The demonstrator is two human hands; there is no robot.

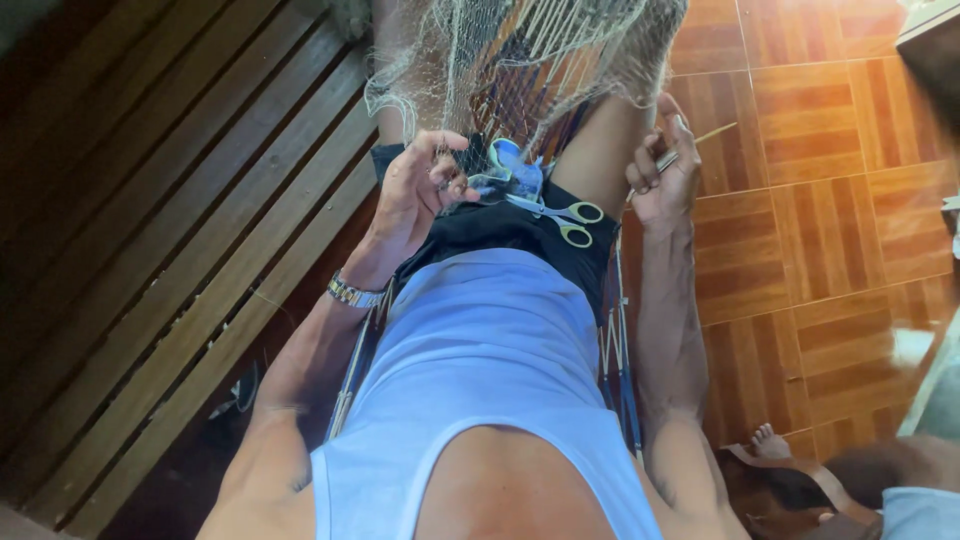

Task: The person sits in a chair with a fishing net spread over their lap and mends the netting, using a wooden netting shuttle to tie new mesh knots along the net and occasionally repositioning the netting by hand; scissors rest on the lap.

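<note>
Two hands work at lap level, seen from above the person's chest. Far left: dark wooden slats [170, 200], running diagonally, the lower end lost in shadow. Left hand [415, 195], metal watch [352, 293] at the wrist, fingers curled with the tips pinched at the lower edge of the fishing net [520, 50]; grip closed on the mesh, though the exact strand is too fine to make out. Net hangs from above, its top cut off by the frame edge, and drapes over the knees just beyond both hands. Centre: scissors [560, 215] with pale green handles lie on the dark shorts, between the two hands, touched by neither; blades partly hidden under a blue-and-white object I cannot identify. Right hand [662, 175] raised, grip clenched around a thin stick-like netting needle [690, 145], tip pointing out to the right over the tiled floor [820, 200]. Any line from needle to net is not visible. Lower right: another person's small foot [768, 440], mostly cut off.
</note>
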